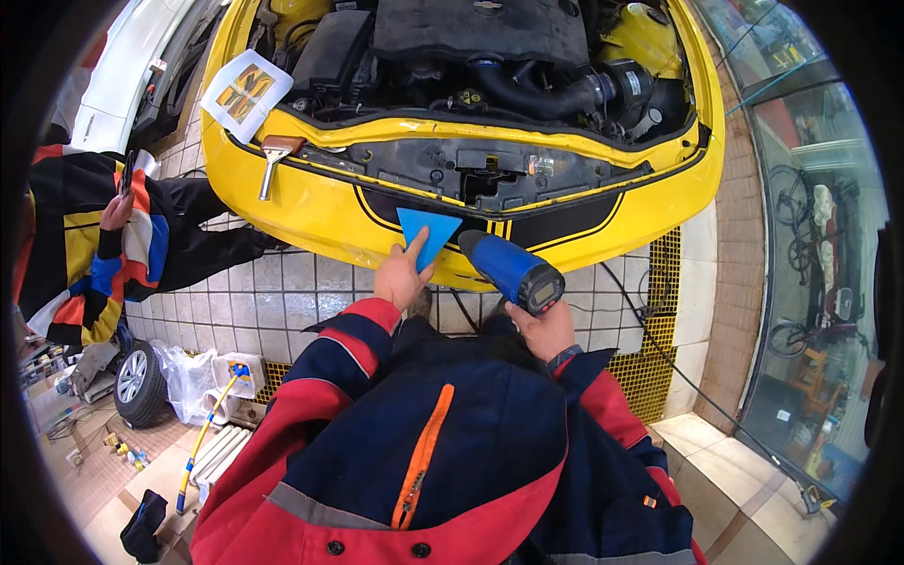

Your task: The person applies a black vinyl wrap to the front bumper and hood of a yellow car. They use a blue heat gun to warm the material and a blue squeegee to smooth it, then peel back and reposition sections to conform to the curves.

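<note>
The right hand hides the heat gun's grip, and its fingers cannot be seen. The blue squeegee's lower tip sits under the left hand's thumb. The yellow car is cut off by the top edge beyond its open engine bay. A second person at left is cropped by the rim.

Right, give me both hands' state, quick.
Left hand: pressing the blue squeegee against the yellow bumper.
Right hand: closed on the blue heat gun.
</note>
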`<state>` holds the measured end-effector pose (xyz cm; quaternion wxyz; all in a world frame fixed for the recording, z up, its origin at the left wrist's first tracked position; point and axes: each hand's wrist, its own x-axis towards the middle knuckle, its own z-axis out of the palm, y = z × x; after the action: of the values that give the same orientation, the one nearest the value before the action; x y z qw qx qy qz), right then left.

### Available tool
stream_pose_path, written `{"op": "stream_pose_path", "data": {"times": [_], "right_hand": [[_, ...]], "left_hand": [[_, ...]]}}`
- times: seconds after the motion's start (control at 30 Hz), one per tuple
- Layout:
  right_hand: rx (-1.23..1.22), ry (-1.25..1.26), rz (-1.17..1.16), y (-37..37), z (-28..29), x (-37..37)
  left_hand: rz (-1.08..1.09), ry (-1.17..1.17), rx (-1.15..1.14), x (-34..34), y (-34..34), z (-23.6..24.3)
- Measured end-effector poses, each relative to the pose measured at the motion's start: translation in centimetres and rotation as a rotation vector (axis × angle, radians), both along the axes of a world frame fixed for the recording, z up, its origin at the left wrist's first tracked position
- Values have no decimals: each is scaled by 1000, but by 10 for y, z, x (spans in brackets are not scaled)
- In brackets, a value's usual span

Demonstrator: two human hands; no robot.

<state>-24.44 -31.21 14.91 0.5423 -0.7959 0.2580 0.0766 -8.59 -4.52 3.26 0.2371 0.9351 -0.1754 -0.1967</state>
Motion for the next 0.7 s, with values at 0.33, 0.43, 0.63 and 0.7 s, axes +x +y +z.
{"op": "stream_pose_path", "data": {"times": [0.33,0.43,0.63,0.7], "right_hand": [[-127,8,139,37,-5,40],[-208,-23,116,50,-8,46],[-191,0,118,57,-11,53],[-192,14,134,61,-11,54]], "left_hand": [[-197,120,62,-17,35,-4],[-136,89,-3,-9,46,10],[-58,-28,24,26,53,-11],[-105,40,107,24,61,-20]]}}
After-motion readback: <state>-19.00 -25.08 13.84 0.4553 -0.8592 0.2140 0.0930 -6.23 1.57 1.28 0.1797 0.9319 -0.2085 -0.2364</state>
